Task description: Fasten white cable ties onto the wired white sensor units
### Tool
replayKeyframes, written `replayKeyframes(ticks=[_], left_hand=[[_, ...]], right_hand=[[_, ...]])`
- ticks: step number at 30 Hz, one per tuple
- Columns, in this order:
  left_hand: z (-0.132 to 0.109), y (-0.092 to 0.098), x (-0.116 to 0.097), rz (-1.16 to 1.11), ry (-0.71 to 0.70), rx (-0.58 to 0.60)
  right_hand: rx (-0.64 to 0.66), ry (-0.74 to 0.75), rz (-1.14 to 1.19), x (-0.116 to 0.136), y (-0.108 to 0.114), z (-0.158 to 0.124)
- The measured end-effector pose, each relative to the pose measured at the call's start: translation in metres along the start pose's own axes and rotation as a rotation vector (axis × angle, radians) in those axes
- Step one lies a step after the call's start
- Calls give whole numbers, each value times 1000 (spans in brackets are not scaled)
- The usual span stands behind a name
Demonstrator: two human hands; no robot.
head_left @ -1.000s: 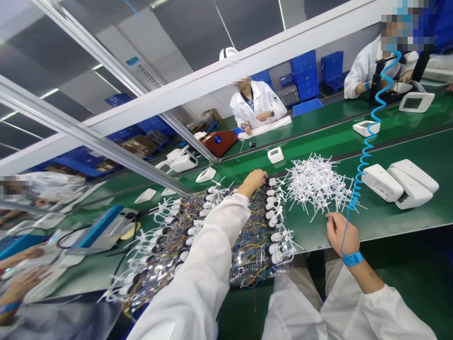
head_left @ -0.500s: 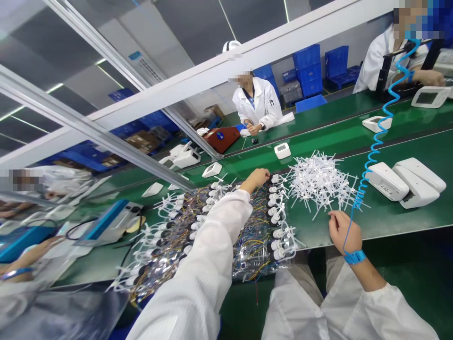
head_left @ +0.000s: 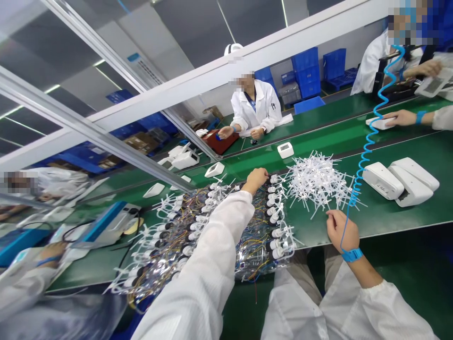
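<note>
My left hand (head_left: 255,178) reaches across a spread of small wired parts with white caps (head_left: 198,231) lying on clear plastic. Its fingers are curled at the far end of the rows, next to a white-capped part (head_left: 273,179); what they hold is hidden. My right hand (head_left: 338,229) rests at the near edge of a pile of white plastic T-shaped tubes (head_left: 316,182), fingers pinched together on something too small to name. A blue wrist strap (head_left: 351,255) with a coiled blue cord (head_left: 368,141) is on my right wrist.
Two white device housings (head_left: 398,182) lie to the right on the green bench (head_left: 389,222). More white housings (head_left: 285,149) sit on the conveyor behind. Other people in white coats work opposite and at the left; one person's hand (head_left: 396,118) touches a housing at far right.
My hands have barely moved. A co-worker's hand has come in at far right onto a white housing. The person opposite has stretched an arm out to the red object.
</note>
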State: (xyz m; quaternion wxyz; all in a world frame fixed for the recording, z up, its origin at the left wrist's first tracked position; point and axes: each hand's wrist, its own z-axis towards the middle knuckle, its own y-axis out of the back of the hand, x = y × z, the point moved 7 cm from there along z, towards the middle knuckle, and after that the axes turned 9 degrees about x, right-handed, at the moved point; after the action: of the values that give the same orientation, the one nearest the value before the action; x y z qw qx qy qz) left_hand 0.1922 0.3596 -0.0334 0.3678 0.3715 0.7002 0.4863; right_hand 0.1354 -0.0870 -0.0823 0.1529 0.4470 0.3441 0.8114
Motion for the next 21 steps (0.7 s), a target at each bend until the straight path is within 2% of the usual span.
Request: replayKeyframes(ticks=[12, 21], left_hand=[[-3, 17, 13, -286, 12, -82], [-13, 38, 28, -593, 6, -238]], right_hand=[[-3, 7, 12, 0, -1, -1], [-3, 10, -11, -1, -1, -1]])
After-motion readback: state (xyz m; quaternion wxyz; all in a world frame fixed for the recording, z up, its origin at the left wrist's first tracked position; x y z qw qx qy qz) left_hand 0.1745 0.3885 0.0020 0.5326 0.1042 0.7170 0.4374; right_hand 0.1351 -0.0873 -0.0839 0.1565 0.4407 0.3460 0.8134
